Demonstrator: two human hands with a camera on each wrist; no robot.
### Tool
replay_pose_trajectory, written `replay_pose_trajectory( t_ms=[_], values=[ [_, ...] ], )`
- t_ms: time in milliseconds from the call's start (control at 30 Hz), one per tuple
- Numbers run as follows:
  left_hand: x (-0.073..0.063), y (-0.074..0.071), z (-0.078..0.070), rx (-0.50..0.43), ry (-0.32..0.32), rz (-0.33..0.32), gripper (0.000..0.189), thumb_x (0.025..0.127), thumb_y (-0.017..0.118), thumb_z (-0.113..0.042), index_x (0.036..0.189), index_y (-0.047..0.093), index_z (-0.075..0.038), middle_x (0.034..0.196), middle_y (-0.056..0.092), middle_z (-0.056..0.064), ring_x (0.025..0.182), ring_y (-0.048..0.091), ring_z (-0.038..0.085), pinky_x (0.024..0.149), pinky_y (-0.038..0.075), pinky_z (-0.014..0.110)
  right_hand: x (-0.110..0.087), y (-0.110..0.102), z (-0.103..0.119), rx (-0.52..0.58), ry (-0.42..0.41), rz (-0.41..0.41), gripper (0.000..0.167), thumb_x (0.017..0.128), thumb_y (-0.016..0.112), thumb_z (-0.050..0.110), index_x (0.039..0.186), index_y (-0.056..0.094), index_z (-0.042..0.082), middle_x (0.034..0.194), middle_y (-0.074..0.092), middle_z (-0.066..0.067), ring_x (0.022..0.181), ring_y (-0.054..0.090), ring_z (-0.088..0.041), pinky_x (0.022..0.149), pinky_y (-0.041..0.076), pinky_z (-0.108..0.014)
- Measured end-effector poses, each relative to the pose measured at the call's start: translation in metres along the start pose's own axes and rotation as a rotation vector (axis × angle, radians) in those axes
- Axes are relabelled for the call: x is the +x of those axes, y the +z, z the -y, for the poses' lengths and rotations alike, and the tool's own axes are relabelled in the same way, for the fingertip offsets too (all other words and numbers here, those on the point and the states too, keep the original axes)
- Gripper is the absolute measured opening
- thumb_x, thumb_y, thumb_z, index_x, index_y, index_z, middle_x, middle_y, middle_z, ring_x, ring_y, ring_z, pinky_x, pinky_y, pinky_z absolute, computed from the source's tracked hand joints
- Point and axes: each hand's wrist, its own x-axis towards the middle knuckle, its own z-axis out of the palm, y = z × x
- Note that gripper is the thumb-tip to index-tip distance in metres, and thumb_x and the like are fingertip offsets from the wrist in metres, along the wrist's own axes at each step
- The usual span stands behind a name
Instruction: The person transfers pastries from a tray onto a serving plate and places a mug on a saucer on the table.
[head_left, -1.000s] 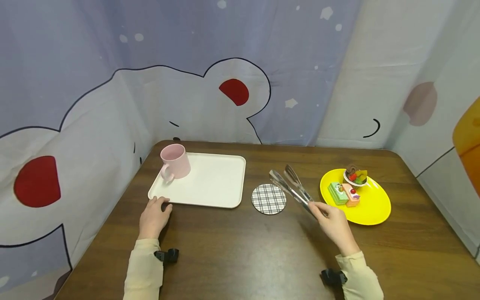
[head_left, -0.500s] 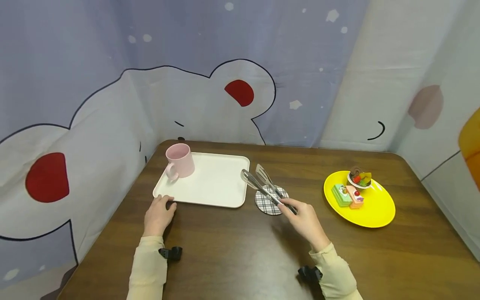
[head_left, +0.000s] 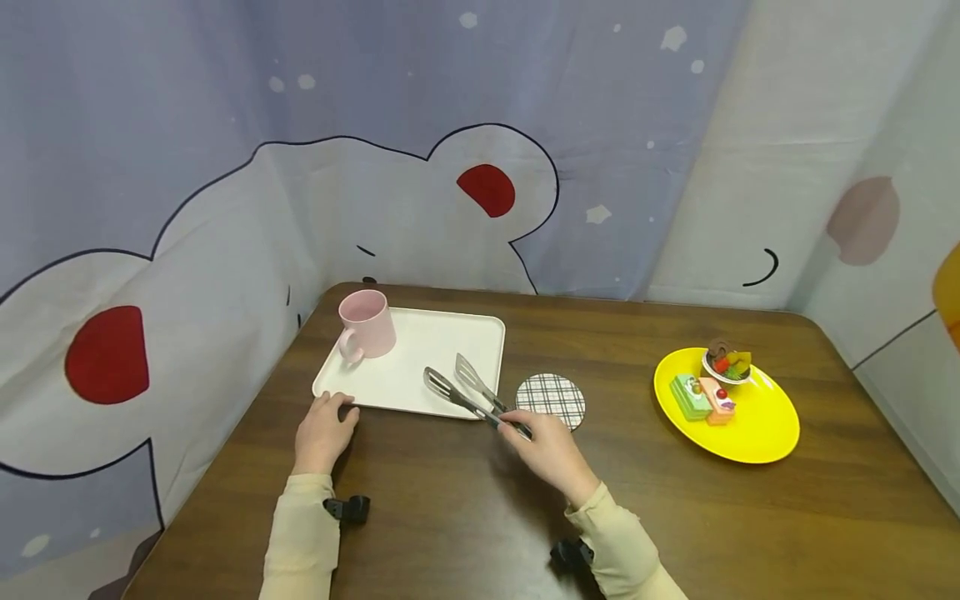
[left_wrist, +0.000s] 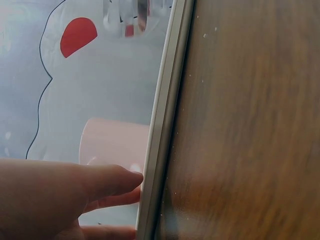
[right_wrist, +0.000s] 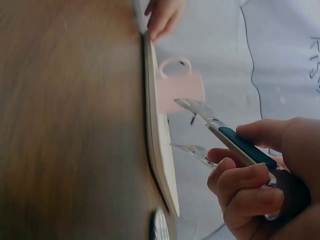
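Observation:
My right hand grips a pair of metal tongs with dark teal handle grips. The tongs' two ends stand apart over the front part of a white rectangular tray, with nothing between them. At the tray's front left edge, my left hand touches the rim with its fingertips. A pink mug stands upright on the tray's left end, its handle toward the front left.
A round checked coaster lies right of the tray, partly behind my right hand. Farther right, a yellow oval plate bears a green cake piece, an orange cake piece and a small fruit-topped cup. A printed curtain hangs behind the table.
My right hand has carried the tongs left, from beside the yellow plate, across the coaster, to over the tray. The left hand stays at the tray's edge. The view has shifted slightly.

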Motion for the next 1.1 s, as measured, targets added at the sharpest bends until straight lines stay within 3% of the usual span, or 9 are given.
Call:
replay_pose_trajectory(
  t_ms=[167, 267, 333, 467, 567, 667, 833, 1000, 1100],
  values=[
    [0.000, -0.001, 0.001, -0.007, -0.007, 0.008, 0.038, 0.097, 0.051, -0.019, 0.128, 0.056, 0.001, 0.145, 0.037, 0.035, 0.133, 0.038, 0.052, 0.106, 0.036, 0.062, 0.005, 0.013, 0.009, -0.018, 0.024, 0.017, 0.020, 0.091, 0.063, 0.023, 0.104, 0.075, 0.013, 0.092, 0.076, -0.002, 0.069, 0.061, -0.012, 0.063, 0.049, -0.027],
    [0.000, 0.000, 0.001, -0.010, -0.015, 0.012, 0.038, 0.097, 0.051, -0.020, 0.129, 0.056, 0.001, 0.147, 0.034, 0.036, 0.135, 0.036, 0.052, 0.107, 0.035, 0.063, 0.008, 0.019, 0.012, -0.031, 0.034, 0.012, 0.021, 0.092, 0.061, 0.022, 0.105, 0.074, 0.011, 0.086, 0.075, -0.005, 0.059, 0.051, -0.012, 0.054, 0.041, -0.024],
    [0.000, 0.000, 0.002, -0.010, -0.018, 0.019, 0.039, 0.097, 0.050, -0.020, 0.130, 0.055, 0.001, 0.148, 0.033, 0.036, 0.136, 0.035, 0.052, 0.108, 0.035, 0.063, 0.009, 0.022, 0.014, -0.053, 0.030, 0.012, 0.022, 0.092, 0.061, 0.022, 0.106, 0.074, 0.010, 0.084, 0.074, -0.005, 0.060, 0.051, -0.010, 0.054, 0.040, -0.023],
    [0.001, 0.001, 0.002, -0.007, -0.018, 0.021, 0.039, 0.097, 0.050, -0.021, 0.130, 0.055, 0.000, 0.148, 0.032, 0.036, 0.136, 0.035, 0.052, 0.108, 0.035, 0.063, 0.008, 0.026, 0.017, -0.010, 0.032, 0.094, 0.028, 0.094, 0.057, 0.020, 0.115, 0.069, 0.007, 0.062, 0.069, -0.004, 0.045, 0.054, -0.006, 0.045, 0.044, -0.022],
    [0.001, 0.001, 0.002, -0.006, -0.017, 0.018, 0.039, 0.097, 0.050, -0.020, 0.130, 0.055, 0.000, 0.148, 0.033, 0.036, 0.135, 0.035, 0.052, 0.107, 0.035, 0.063, 0.007, 0.028, 0.020, 0.041, 0.040, 0.162, 0.031, 0.096, 0.054, 0.019, 0.122, 0.066, 0.006, 0.047, 0.058, 0.002, 0.033, 0.048, -0.002, 0.038, 0.042, -0.021],
    [0.002, 0.001, 0.002, -0.006, -0.018, 0.018, 0.039, 0.097, 0.050, -0.020, 0.129, 0.055, 0.001, 0.148, 0.033, 0.036, 0.136, 0.035, 0.052, 0.108, 0.035, 0.063, 0.006, 0.030, 0.023, 0.045, 0.032, 0.178, 0.032, 0.097, 0.053, 0.021, 0.123, 0.065, 0.008, 0.045, 0.054, 0.006, 0.033, 0.045, 0.001, 0.041, 0.042, -0.020],
    [0.002, 0.002, 0.002, -0.005, -0.025, 0.019, 0.038, 0.097, 0.051, -0.020, 0.129, 0.056, 0.000, 0.148, 0.033, 0.036, 0.136, 0.034, 0.052, 0.108, 0.034, 0.063, 0.007, 0.036, 0.028, 0.031, -0.009, 0.194, 0.033, 0.098, 0.052, 0.023, 0.126, 0.064, 0.010, 0.049, 0.055, 0.007, 0.040, 0.045, 0.000, 0.048, 0.040, -0.019],
    [0.002, 0.002, 0.001, -0.005, -0.021, 0.020, 0.038, 0.097, 0.050, -0.020, 0.129, 0.056, 0.000, 0.148, 0.033, 0.036, 0.136, 0.034, 0.052, 0.108, 0.035, 0.063, 0.008, 0.043, 0.032, 0.040, -0.091, 0.235, 0.031, 0.096, 0.055, 0.022, 0.122, 0.066, 0.008, 0.068, 0.066, 0.000, 0.054, 0.046, -0.002, 0.054, 0.040, -0.018],
    [0.002, 0.001, 0.001, -0.006, -0.012, 0.014, 0.038, 0.096, 0.051, -0.020, 0.129, 0.056, 0.001, 0.147, 0.034, 0.036, 0.135, 0.036, 0.052, 0.107, 0.035, 0.063, 0.010, 0.047, 0.034, 0.078, -0.132, 0.264, 0.031, 0.095, 0.057, 0.020, 0.120, 0.066, 0.004, 0.080, 0.071, -0.004, 0.063, 0.054, -0.004, 0.061, 0.046, -0.019]
  ],
)
